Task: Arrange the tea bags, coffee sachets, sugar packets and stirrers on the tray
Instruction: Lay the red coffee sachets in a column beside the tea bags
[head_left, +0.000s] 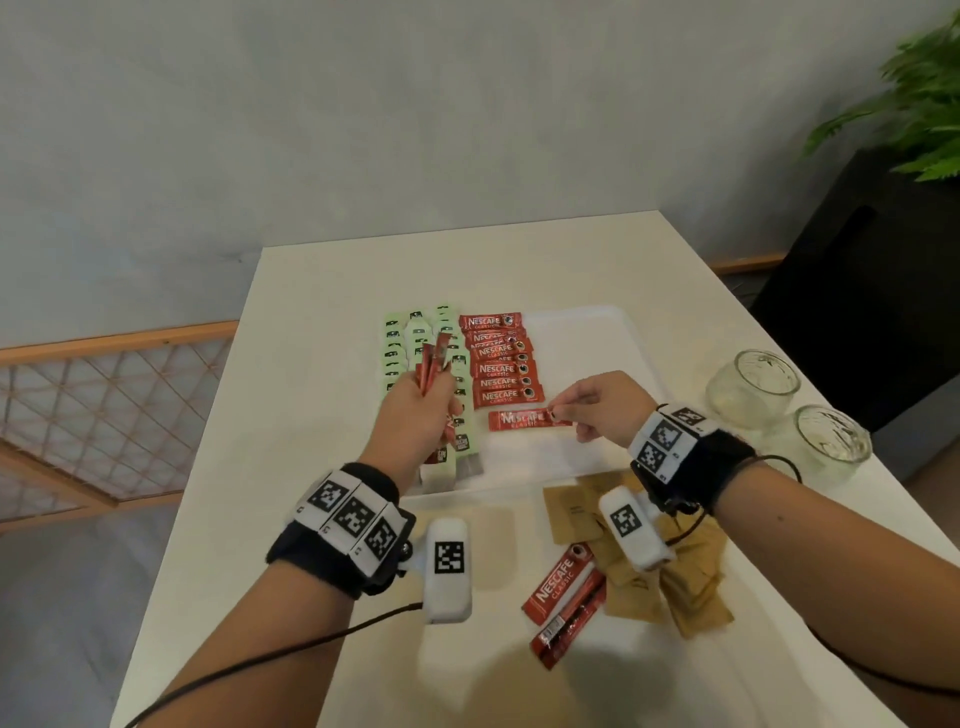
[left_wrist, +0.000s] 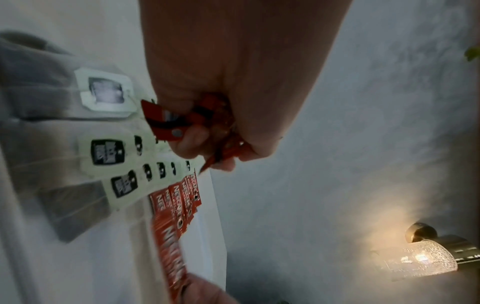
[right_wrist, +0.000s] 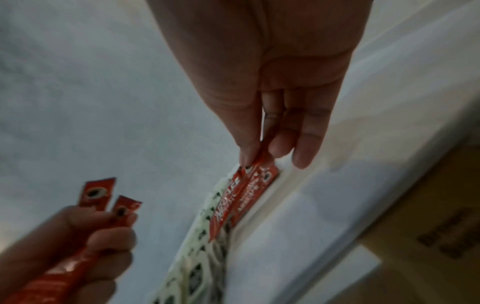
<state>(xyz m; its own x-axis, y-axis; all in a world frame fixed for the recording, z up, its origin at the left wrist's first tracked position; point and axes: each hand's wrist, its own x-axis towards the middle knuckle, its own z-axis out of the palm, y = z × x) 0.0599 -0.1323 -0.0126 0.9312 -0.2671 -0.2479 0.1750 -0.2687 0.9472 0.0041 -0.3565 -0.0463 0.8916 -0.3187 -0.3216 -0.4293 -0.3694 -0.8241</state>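
A white tray (head_left: 597, 332) lies mid-table. Pale green tea bags (head_left: 402, 338) fill its left side in columns. A column of red coffee sachets (head_left: 498, 369) runs beside them. My left hand (head_left: 421, 410) hovers over the tea bags and grips a bunch of red sachets (head_left: 434, 361) upright, seen too in the left wrist view (left_wrist: 166, 121). My right hand (head_left: 597, 405) pinches the right end of one red sachet (head_left: 524, 418), held flat just below the column (right_wrist: 233, 197). Brown sugar packets (head_left: 654, 577) and two more red sachets (head_left: 561, 587) lie on the table in front of the tray.
Two empty glass jars (head_left: 753, 387) (head_left: 831, 441) stand to the right of the tray. The table's right edge runs close behind them. A black planter with a green plant (head_left: 919, 104) stands at the far right. A wooden lattice rail (head_left: 104, 395) lies left.
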